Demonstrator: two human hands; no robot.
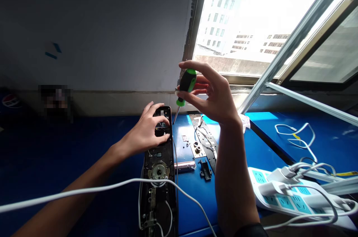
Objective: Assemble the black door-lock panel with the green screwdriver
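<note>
A screwdriver (pixel 188 81) with a black and green handle is in my right hand (pixel 214 97), pinched between thumb and fingers. Its metal shaft slants down to the left, and the tip is close to the right edge of a long black device housing (pixel 154 147). That housing lies opened, with circuit boards, wires and a round metal part (pixel 159 171) exposed. At its far end my left hand (pixel 147 129) grips it, fingers curled over the top and thumb near the right edge. My palm and fingers hide part of the board.
Right of the housing lie a dark perforated plate (pixel 214 141) with wires, small screws, a black plastic bracket (pixel 206 171) and a pinkish wrapped cylinder (pixel 186 166). A white power strip (pixel 285 201) with plugs stands at right. A white cable (pixel 112 186) crosses the foreground. Beyond is a window.
</note>
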